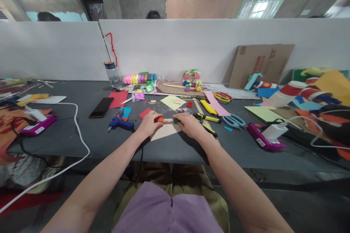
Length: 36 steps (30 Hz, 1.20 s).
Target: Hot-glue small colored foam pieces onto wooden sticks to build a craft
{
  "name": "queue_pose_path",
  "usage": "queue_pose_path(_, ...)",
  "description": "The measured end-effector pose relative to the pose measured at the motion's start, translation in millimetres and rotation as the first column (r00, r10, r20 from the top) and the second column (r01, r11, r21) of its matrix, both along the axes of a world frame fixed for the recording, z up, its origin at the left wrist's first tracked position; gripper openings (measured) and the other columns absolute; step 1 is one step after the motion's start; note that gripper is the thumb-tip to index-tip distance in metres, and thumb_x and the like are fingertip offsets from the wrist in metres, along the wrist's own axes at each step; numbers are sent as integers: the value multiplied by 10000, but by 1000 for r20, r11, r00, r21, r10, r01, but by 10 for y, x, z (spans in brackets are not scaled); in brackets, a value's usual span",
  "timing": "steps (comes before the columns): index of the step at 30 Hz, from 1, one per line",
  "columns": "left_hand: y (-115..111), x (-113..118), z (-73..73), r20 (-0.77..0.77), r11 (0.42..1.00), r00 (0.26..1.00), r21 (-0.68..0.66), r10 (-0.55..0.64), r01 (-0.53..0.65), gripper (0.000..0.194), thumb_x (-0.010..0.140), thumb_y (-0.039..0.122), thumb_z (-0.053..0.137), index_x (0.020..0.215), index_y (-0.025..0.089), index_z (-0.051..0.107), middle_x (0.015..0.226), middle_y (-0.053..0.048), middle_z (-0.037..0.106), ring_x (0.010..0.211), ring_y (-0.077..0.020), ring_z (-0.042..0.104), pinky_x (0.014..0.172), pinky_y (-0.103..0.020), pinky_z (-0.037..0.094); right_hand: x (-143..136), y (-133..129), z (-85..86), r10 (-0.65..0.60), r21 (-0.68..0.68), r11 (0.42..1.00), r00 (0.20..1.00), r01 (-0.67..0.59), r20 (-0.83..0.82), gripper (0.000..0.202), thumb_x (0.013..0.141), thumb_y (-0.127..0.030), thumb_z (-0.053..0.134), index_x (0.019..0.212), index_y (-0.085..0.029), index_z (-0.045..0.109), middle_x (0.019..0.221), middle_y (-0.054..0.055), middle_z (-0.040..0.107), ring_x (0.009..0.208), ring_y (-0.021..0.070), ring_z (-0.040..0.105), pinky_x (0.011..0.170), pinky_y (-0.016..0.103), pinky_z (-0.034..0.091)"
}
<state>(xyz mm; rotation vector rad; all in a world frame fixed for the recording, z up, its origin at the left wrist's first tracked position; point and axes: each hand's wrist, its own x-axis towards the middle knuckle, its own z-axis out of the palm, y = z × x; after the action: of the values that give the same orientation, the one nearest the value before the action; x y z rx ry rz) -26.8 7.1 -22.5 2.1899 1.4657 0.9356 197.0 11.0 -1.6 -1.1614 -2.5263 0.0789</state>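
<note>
Between my two hands lies a thin pale stick (168, 120), low over a cream sheet of paper (165, 131) near the table's front edge. My left hand (149, 125) has its fingers closed on an orange round piece (160, 119) at the stick's left end. At the right end, my right hand (190, 125) grips a dark green round piece (176, 120), partly hidden by the fingers. A blue glue gun (121, 123) rests to the left of my left hand. Yellow-handled pliers (209, 118) are just right of my right hand.
Farther left is a black phone (101, 107). Blue scissors (233, 121) lie right, beside a purple power strip (265, 139); another purple strip (38, 125) sits far left. Coloured clay (140, 78), a beaded model (192, 80) and a bottle (112, 74) stand behind.
</note>
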Motion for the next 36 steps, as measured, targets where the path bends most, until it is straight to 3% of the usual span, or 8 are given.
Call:
queue_pose_path(17, 2, -2, -17, -3, 1000, 1000, 20, -2, 2, 327, 735, 253, 661, 1055, 187, 670, 969, -50, 584, 926, -194, 580, 870, -319, 457, 6, -5, -6, 6, -1, 1000, 1000, -6, -28, 373, 804, -55, 513, 1151, -152, 609, 1117, 104, 655, 1032, 229, 574, 908, 353, 441)
queue_pose_path(26, -84, 18, 47, 16, 1000, 1000, 16, -16, 16, 323, 742, 250, 651, 1056, 174, 665, 992, -53, 581, 900, -182, 586, 841, -293, 466, 62, -3, -33, 33, 23, 999, 996, -31, -82, 351, 819, -87, 515, 1150, -152, 612, 1103, 103, 660, 1038, 233, 578, 911, 362, 447)
queue_pose_path(36, -75, 15, 29, 1, 1000, 1000, -23, -11, 11, 302, 715, 276, 675, 1005, 197, 691, 956, -47, 586, 859, -182, 585, 818, -308, 467, 71, -25, -3, 23, -58, 998, 994, -29, -110, 354, 805, -85, 536, 1134, -174, 633, 1075, 92, 675, 1009, 213, 579, 899, 347, 436)
